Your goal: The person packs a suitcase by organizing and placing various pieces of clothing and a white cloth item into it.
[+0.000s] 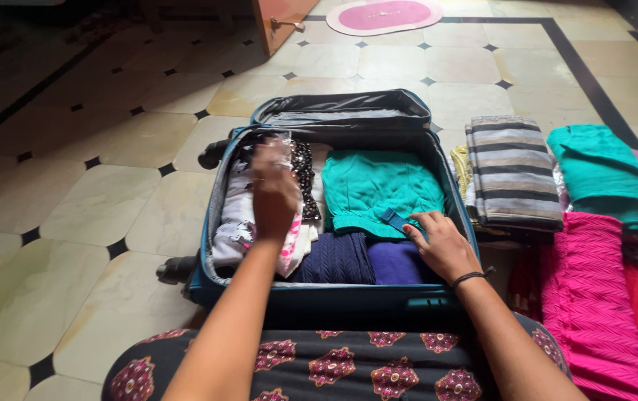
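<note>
1. The cream tiled floor with small black diamond insets (pixel 111 200) fills the room; a pink oval mat (pixel 384 15) is cut off at the top edge, and beside it only the lower corner of a wooden door (pixel 278 22) shows.
2. The open blue soft-sided suitcase (pixel 438 160) lies flat on that floor, its lid (pixel 341 110) thrown back; its near wall is partly hidden by the person's patterned dark lap.
3. To the right, a bright pink textured cloth (pixel 594 297) runs off the bottom edge, with a folded grey and black striped cloth (pixel 512 171) and a folded teal garment (pixel 601 171) near it.
4. Inside the case, a folded teal green garment (pixel 374 186) lies above a navy ribbed fold (pixel 337 258) and a purple fold (pixel 392 261).
5. The left hand (pixel 274 194) is blurred and covers a white printed garment in clear wrapping (pixel 233 223); whether it grips it, I cannot tell.
6. The right hand (pixel 441 241), fingers narrow, pinches the teal green garment's lower hem.
</note>
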